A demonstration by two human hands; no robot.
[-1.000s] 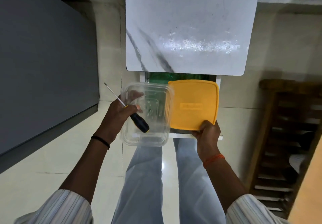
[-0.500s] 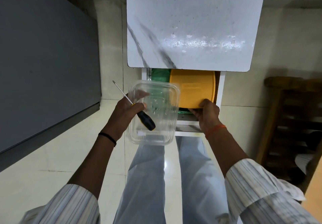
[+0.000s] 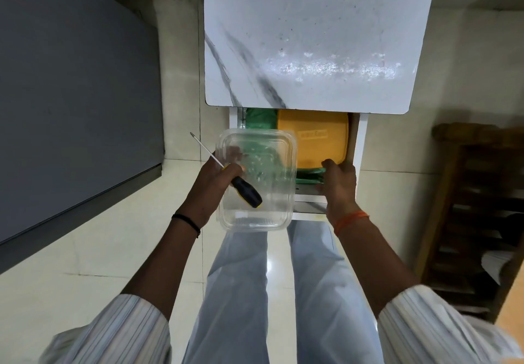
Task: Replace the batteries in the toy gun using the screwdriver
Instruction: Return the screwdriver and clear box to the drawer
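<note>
While left fingers [image 3: 238, 169] clamp screwdriver [image 3: 245, 191] and container [image 3: 256, 179], right hand [image 3: 338, 182] (fingers curled) grips drawer edge [image 3: 307, 189].

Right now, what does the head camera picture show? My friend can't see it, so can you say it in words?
A person's left hand holds a screwdriver and a clear plastic box, while the right hand touches a yellow lid lying in an open drawer. The drawer sits under a white marble table, with the person's legs below.

Screwdriver [image 3: 226, 171]: thin metal shaft, black-and-yellow handle, lying diagonally across the clear container's [image 3: 255, 210] left edge, tip pointing away from it.
</note>
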